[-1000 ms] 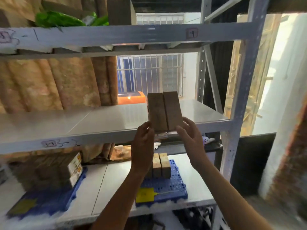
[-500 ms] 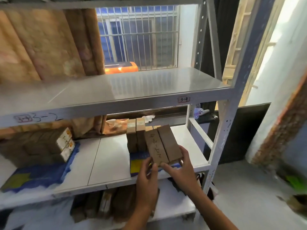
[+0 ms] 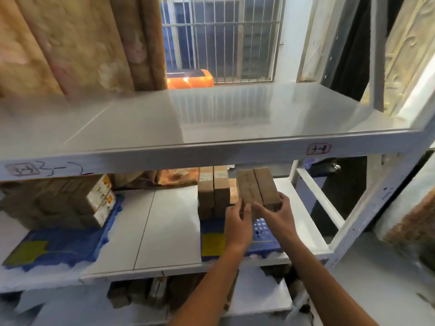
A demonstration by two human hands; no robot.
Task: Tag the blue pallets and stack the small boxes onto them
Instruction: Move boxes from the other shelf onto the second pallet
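Two small brown boxes (image 3: 257,188), side by side, are held between my left hand (image 3: 237,225) and my right hand (image 3: 276,214). They hover over the right blue pallet (image 3: 262,229) on the lower shelf, right of a stack of small boxes (image 3: 213,192) standing on that pallet. A yellow tag (image 3: 213,243) lies on the pallet's front left corner. At the far left, a second blue pallet (image 3: 70,245) carries a large block of boxes (image 3: 58,201) and its own yellow tag (image 3: 26,252).
The grey middle shelf (image 3: 211,118) juts out just above my hands, labelled 3-4 on its edge. A rack upright (image 3: 367,220) and crossbar stand to the right. More boxes (image 3: 141,295) sit on the bottom shelf. An orange container (image 3: 190,78) is by the barred window.
I have carried the two boxes from the middle shelf down to the lower shelf and further in over the right pallet. The camera has tilted downward.
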